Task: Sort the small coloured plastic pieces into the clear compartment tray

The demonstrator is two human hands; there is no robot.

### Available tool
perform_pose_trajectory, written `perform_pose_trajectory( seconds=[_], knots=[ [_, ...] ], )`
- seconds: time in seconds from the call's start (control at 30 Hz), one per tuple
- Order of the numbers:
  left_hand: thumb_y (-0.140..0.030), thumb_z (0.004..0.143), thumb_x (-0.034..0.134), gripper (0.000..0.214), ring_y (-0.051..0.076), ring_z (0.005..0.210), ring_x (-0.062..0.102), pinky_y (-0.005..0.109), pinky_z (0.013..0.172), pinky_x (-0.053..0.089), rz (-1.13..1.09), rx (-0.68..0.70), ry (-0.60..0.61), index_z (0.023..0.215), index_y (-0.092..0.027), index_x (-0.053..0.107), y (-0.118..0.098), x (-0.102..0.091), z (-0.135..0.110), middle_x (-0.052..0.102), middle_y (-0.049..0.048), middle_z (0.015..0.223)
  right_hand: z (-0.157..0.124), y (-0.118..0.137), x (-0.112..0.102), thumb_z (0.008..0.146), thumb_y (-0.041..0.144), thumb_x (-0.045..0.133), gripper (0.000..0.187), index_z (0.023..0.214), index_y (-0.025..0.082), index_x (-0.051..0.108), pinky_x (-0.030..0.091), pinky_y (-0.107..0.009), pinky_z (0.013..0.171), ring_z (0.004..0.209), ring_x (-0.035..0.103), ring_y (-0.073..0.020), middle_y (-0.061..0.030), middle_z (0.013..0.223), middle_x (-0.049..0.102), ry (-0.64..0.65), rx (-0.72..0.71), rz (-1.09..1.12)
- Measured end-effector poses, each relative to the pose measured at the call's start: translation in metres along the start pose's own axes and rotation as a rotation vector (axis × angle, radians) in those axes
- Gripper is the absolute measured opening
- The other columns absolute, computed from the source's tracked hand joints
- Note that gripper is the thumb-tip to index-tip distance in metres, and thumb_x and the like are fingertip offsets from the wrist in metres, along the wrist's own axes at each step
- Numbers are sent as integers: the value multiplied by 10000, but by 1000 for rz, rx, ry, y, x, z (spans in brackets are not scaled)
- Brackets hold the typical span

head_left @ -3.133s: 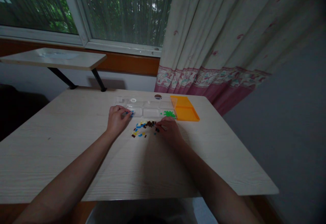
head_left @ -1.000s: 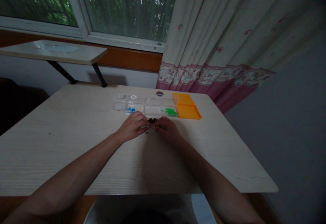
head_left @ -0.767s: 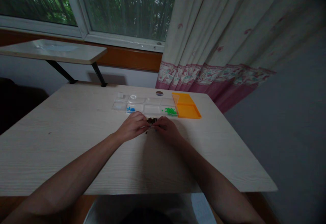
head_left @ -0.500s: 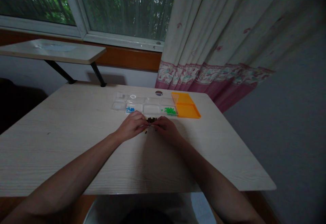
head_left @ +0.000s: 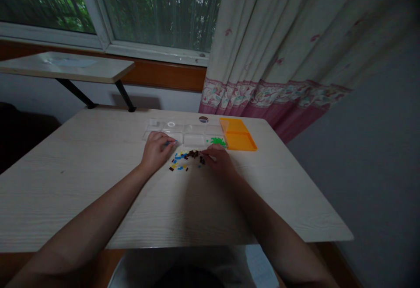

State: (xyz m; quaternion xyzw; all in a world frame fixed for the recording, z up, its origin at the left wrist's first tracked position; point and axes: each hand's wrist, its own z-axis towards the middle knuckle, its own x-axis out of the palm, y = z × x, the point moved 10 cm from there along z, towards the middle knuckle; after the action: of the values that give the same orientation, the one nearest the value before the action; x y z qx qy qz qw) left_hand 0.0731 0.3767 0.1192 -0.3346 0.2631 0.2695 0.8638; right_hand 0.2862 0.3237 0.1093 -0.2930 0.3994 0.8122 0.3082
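Note:
A scatter of small blue, yellow and brown pieces point(head_left: 184, 160) lies on the light wooden table point(head_left: 98, 178). Behind it sits a clear compartment tray point(head_left: 193, 133) with green pieces point(head_left: 216, 140) in its right cell. My left hand point(head_left: 155, 151) is at the tray's near left cell, fingers pinched on a small blue piece point(head_left: 169, 142). My right hand point(head_left: 219, 160) rests at the right edge of the scatter, fingertips together on the brown pieces; what it holds is too small to make out.
An orange lid point(head_left: 238, 135) lies right of the tray. A small dark round object point(head_left: 203, 119) sits behind the tray. A second table point(head_left: 65, 66) stands by the window. A patterned curtain point(head_left: 278, 60) hangs at the back right.
My left hand has moved from the middle of the pile back and left to the tray with a blue piece. The scatter it covered shows again. My right hand stayed in place.

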Motion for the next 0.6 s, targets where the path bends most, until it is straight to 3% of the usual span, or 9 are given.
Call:
perform_pose_trajectory(
  seconds=[0.1, 0.23, 0.6],
  knots=[
    [-383, 894, 618, 206, 235, 972, 559, 414, 924, 423, 39, -78, -51, 906, -221, 744, 17, -5, 2, 672, 57, 904, 1, 7, 4, 893, 247, 602, 167, 888, 218, 766, 456, -336, 796, 808, 601, -193, -65, 810, 695, 71, -98, -69],
    [-389, 894, 618, 214, 232, 968, 559, 412, 938, 415, 45, -95, -40, 900, -219, 748, 24, -3, 2, 667, 51, 895, -2, 17, 13, 875, 230, 628, 142, 889, 208, 767, 449, -348, 820, 812, 610, -191, -68, 846, 702, 213, -217, -111],
    [-394, 886, 617, 214, 236, 961, 545, 397, 911, 423, 35, -105, -33, 893, -220, 741, 25, 0, 0, 652, 57, 890, -6, 18, 16, 830, 234, 701, 96, 894, 226, 771, 443, -355, 871, 897, 606, -200, -63, 910, 695, 318, -208, -131]
  ],
)
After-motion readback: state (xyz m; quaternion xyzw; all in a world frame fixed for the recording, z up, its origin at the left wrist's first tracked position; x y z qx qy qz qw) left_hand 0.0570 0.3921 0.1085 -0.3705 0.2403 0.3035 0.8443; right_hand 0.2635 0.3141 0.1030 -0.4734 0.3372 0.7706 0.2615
